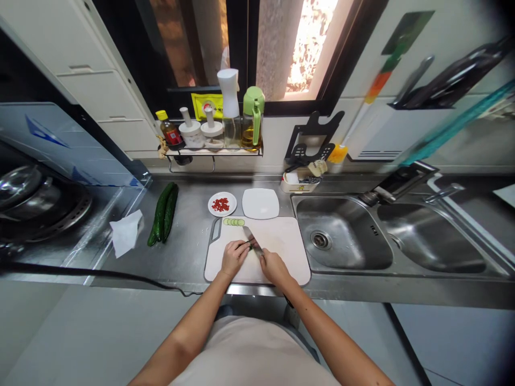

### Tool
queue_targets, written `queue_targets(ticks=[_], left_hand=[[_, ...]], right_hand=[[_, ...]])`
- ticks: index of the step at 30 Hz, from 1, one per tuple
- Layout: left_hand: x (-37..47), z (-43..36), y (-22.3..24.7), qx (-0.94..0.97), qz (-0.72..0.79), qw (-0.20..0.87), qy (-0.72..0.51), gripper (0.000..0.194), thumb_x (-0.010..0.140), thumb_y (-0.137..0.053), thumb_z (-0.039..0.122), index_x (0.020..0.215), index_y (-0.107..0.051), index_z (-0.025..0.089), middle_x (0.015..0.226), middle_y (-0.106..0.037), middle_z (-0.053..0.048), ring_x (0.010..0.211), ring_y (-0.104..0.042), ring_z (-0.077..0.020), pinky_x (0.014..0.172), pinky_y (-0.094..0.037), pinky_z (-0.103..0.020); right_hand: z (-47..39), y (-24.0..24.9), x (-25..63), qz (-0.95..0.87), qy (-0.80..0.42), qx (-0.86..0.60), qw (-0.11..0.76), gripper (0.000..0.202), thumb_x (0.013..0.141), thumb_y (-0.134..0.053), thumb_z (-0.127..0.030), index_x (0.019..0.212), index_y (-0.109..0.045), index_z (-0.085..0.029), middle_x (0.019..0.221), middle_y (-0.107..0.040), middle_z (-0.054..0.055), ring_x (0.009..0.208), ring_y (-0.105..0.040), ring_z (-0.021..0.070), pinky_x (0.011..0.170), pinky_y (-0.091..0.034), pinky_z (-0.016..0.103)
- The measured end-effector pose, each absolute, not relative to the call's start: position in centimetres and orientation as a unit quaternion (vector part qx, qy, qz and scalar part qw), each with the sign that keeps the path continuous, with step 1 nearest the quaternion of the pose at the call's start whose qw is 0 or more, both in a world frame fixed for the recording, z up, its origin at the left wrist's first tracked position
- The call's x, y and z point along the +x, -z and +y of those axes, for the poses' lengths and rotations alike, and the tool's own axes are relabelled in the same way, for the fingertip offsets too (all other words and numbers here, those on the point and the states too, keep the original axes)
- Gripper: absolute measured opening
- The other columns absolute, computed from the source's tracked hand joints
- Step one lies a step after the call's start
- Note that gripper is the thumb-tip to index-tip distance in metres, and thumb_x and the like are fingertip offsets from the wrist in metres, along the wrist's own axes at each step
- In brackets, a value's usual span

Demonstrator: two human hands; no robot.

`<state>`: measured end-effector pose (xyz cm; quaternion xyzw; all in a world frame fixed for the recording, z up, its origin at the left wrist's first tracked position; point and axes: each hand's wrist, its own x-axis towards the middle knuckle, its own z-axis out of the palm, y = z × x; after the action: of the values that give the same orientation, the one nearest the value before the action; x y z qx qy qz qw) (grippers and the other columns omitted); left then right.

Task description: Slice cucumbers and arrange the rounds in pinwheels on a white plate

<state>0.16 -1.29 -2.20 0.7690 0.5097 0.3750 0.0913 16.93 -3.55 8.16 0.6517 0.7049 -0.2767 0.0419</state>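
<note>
My right hand (273, 266) is wrapped round the handle of a kitchen knife (252, 239), its blade pointing away and to the left. Beside the blade, my left hand (235, 257) presses a short piece of cucumber (250, 246) against the white cutting board (281, 241); the fingers hide most of it. A row of thin cucumber slices (234, 222) lies overlapping near the board's top left. Just beyond the board are a round plate with chopped red pieces (221, 205) and a bare white square plate (260, 203).
Whole cucumbers (163, 213) and a crumpled paper towel (126, 233) lie on the steel counter to the left, near a stove with a pot (28, 193). A double sink (341, 236) adjoins the board's right side. Above hangs a condiment rack (217, 152).
</note>
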Motion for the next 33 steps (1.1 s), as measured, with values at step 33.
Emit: queue_targets(ticks=[33], left_hand=[[0.3, -1.2, 2.2, 0.774, 0.51, 0.086, -0.365, 0.023, 0.09, -0.051, 0.027, 0.105, -0.068, 0.024, 0.099, -0.066, -0.006, 0.091, -0.058, -0.0165, 0.081, -0.046, -0.034]], right_hand=[[-5.2, -8.5, 16.8, 0.703, 0.269, 0.647, 0.12, 0.027, 0.09, -0.035, -0.011, 0.11, -0.053, -0.011, 0.095, -0.066, 0.016, 0.092, -0.063, 0.0216, 0.07, -0.04, 0.027]])
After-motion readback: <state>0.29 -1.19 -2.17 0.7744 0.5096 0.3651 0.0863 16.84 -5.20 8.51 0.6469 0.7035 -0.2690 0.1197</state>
